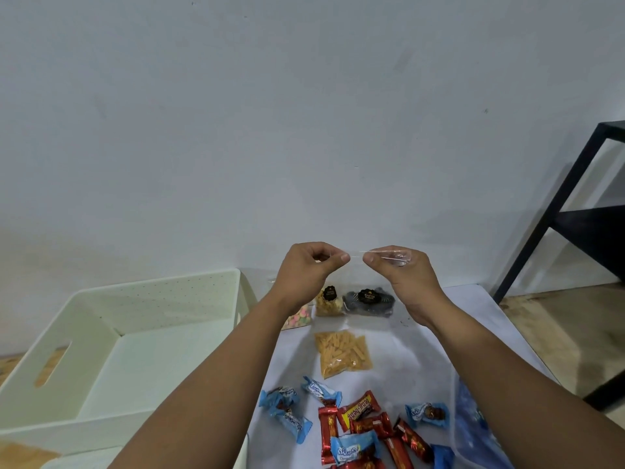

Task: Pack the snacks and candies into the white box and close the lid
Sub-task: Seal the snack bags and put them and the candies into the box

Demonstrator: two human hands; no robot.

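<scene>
My left hand [313, 269] and my right hand [397, 270] are raised above the table, each pinching one top corner of a clear plastic bag [389, 257] stretched between them. The bag hangs down and is nearly invisible. The white box [111, 319] stands open and empty at the left. On the table below lie a bag of yellow stick snacks [342, 353], a bag of dark cookies [368, 302], a bag of pale puffs [328, 302], a bag of pastel candies [299, 314], and several blue [287, 409] and red [360, 409] wrapped candies.
A white table top [473, 306] carries the snacks. A blue patterned plastic sheet [473, 424] lies at the near right. A black metal shelf frame [568, 211] stands on the wooden floor to the right. A plain wall rises behind.
</scene>
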